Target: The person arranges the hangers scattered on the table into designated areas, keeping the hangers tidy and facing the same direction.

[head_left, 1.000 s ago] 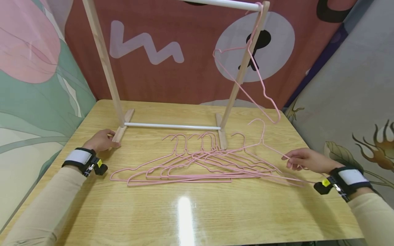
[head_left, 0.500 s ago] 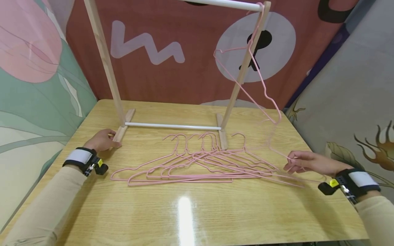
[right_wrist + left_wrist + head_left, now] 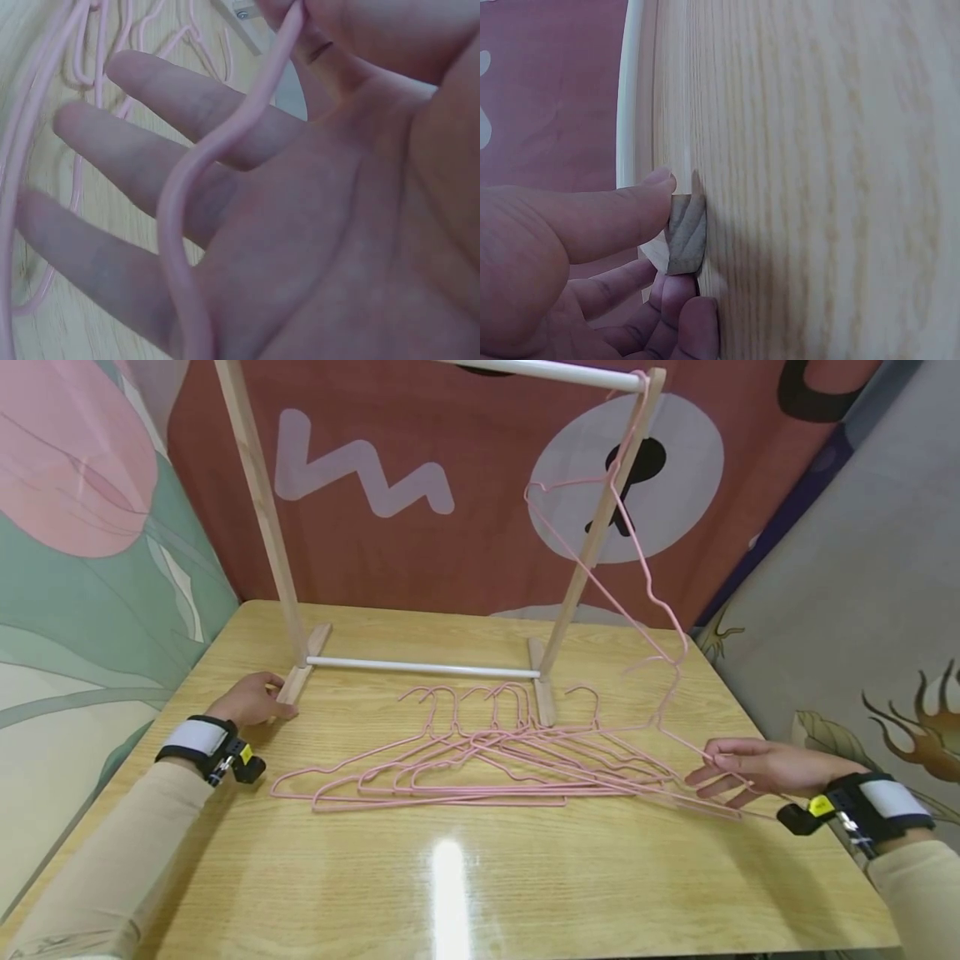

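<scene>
My left hand (image 3: 251, 697) grips the front end of the rack's left wooden foot (image 3: 686, 234), thumb on one side and fingers on the other. At the right, my right hand (image 3: 750, 768) pinches one arm of a pink hanger (image 3: 681, 742) between thumb and index finger. Its other fingers are spread, and the bent wire (image 3: 174, 202) crosses in front of them in the right wrist view. The held hanger's hook is raised near the lower corner of another pink hanger (image 3: 632, 531), which hangs from the rack's top rod (image 3: 555, 370) at the right post.
Several pink hangers (image 3: 450, 792) lie overlapped on the wooden table (image 3: 337, 877), hooks toward the rack; the held hanger overlaps their right side. The rack has wooden posts (image 3: 258, 502) and a white lower rod (image 3: 420, 667). Printed cloth (image 3: 360, 552) stands behind the table.
My right hand has shifted slightly right, and the held hanger's hook has moved right and down. Its lower fingers have spread. The left hand keeps its hold on the foot.
</scene>
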Action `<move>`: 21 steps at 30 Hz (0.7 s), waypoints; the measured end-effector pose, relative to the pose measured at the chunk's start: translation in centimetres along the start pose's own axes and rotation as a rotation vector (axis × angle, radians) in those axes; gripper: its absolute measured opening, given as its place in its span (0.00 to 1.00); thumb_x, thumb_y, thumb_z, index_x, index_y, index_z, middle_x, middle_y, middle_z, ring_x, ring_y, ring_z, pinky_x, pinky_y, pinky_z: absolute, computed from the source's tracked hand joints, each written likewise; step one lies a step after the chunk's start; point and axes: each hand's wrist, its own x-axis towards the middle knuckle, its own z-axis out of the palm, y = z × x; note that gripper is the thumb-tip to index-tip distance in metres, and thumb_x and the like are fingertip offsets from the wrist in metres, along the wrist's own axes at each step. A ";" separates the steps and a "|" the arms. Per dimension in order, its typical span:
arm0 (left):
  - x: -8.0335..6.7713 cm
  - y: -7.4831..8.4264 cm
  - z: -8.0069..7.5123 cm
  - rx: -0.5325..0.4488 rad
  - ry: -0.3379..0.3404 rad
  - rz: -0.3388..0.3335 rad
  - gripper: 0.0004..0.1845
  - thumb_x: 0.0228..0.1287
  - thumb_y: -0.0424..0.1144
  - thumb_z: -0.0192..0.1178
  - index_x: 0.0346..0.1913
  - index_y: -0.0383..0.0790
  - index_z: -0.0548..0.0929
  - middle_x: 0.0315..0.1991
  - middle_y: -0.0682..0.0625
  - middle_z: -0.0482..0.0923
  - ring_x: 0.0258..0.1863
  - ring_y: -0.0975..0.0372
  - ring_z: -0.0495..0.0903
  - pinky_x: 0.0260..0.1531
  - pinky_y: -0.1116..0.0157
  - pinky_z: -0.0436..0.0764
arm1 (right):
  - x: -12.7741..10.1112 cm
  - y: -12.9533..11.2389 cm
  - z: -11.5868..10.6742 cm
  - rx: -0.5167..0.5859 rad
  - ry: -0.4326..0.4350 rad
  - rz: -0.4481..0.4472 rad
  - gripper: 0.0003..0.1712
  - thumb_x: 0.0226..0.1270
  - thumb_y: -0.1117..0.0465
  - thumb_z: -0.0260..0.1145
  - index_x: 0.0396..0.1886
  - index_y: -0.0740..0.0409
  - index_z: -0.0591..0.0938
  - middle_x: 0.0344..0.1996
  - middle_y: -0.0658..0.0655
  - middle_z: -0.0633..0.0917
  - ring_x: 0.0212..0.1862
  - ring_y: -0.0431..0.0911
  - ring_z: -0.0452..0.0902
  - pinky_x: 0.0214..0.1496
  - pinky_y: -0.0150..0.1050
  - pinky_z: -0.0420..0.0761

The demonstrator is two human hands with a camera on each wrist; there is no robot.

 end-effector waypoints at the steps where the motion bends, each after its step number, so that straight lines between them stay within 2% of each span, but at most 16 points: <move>1: 0.1 0.0 0.0 0.000 -0.002 -0.001 0.35 0.66 0.37 0.66 0.64 0.15 0.62 0.49 0.29 0.70 0.43 0.46 0.74 0.35 0.62 0.75 | 0.1 0.0 0.1 0.019 -0.006 -0.001 0.17 0.87 0.63 0.30 0.58 0.72 0.61 0.67 0.55 0.78 0.68 0.50 0.74 0.62 0.54 0.76; 4: 0.2 -0.1 0.1 0.004 -0.002 -0.002 0.35 0.66 0.37 0.66 0.64 0.15 0.62 0.50 0.29 0.70 0.43 0.46 0.74 0.35 0.62 0.75 | 0.2 -0.1 0.2 0.053 -0.018 -0.007 0.17 0.87 0.63 0.30 0.56 0.68 0.64 0.68 0.55 0.77 0.67 0.51 0.74 0.61 0.52 0.77; 10: 0.2 -0.2 0.1 0.006 -0.002 -0.006 0.36 0.66 0.38 0.66 0.64 0.15 0.62 0.50 0.29 0.70 0.42 0.47 0.74 0.34 0.63 0.75 | 0.5 -0.4 0.3 0.053 -0.048 -0.032 0.20 0.86 0.65 0.27 0.57 0.60 0.67 0.70 0.51 0.75 0.69 0.50 0.72 0.62 0.52 0.76; 15: 0.2 -0.1 0.1 -0.003 -0.001 -0.011 0.35 0.66 0.37 0.66 0.64 0.15 0.62 0.49 0.29 0.71 0.42 0.47 0.74 0.34 0.63 0.75 | 0.8 -0.5 0.6 0.059 -0.063 -0.041 0.22 0.86 0.64 0.26 0.64 0.64 0.65 0.72 0.51 0.73 0.69 0.52 0.72 0.62 0.52 0.76; 18: 0.2 0.0 0.1 -0.003 0.002 -0.010 0.35 0.66 0.37 0.66 0.64 0.15 0.62 0.48 0.30 0.71 0.42 0.47 0.74 0.34 0.63 0.75 | 0.9 -0.5 0.7 0.061 -0.050 -0.049 0.21 0.86 0.64 0.27 0.63 0.67 0.64 0.71 0.52 0.74 0.68 0.55 0.73 0.60 0.53 0.77; 21: 0.3 -0.1 0.1 0.002 0.003 -0.008 0.35 0.66 0.37 0.66 0.63 0.15 0.63 0.48 0.30 0.71 0.42 0.47 0.74 0.34 0.63 0.75 | 0.9 -0.6 0.7 0.064 -0.041 -0.062 0.18 0.86 0.64 0.27 0.56 0.66 0.65 0.70 0.55 0.74 0.66 0.57 0.75 0.59 0.53 0.79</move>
